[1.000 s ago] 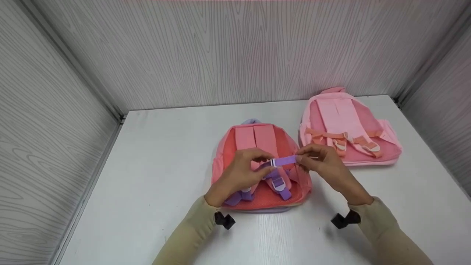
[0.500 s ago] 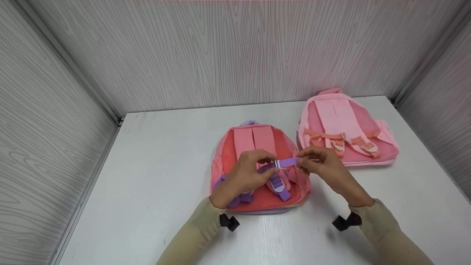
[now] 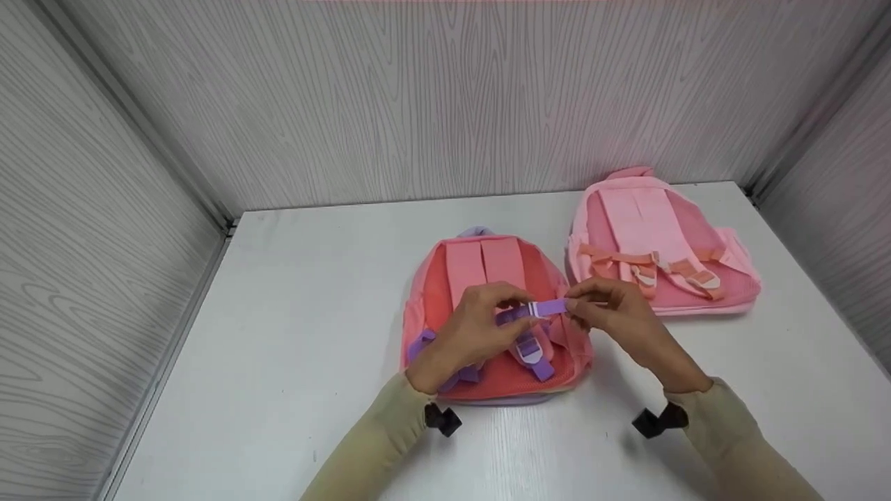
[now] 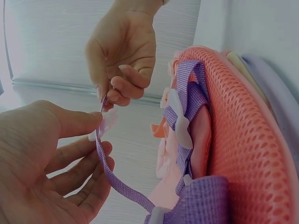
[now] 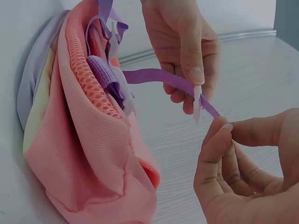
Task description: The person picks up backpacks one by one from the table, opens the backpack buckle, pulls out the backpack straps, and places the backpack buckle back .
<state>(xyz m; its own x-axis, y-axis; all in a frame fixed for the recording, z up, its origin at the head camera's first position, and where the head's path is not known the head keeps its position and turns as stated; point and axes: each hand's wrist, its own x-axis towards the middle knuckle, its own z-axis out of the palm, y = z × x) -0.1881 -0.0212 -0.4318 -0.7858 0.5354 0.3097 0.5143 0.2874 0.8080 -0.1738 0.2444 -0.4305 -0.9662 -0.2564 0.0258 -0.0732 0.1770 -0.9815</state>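
Observation:
A coral-pink backpack (image 3: 498, 257) lies with its straps up, in the middle of the table. My left hand (image 3: 477, 327) pinches a white plastic buckle (image 5: 197, 105) threaded on a purple webbing strap (image 3: 550, 307), between thumb and fingers. Just to the right, my right hand (image 3: 616, 309) pinches the same strap near its end. In the right wrist view the purple webbing (image 5: 156, 76) runs from the backpack through the buckle to the right fingertips. Another white buckle (image 3: 531, 351) with purple webbing lies on the backpack below the hands. The strap's very end is hidden in the right fingers.
A lighter pink backpack (image 3: 644, 223) with orange straps lies at the back right, close to the first one. Grey wood-grain panels (image 3: 418, 104) wall in the white table (image 3: 313, 278) at the back and sides.
My left hand has moved to the right with the buckle, and the stretch of strap between buckle and right fingertips has become shorter. The right hand has barely shifted.

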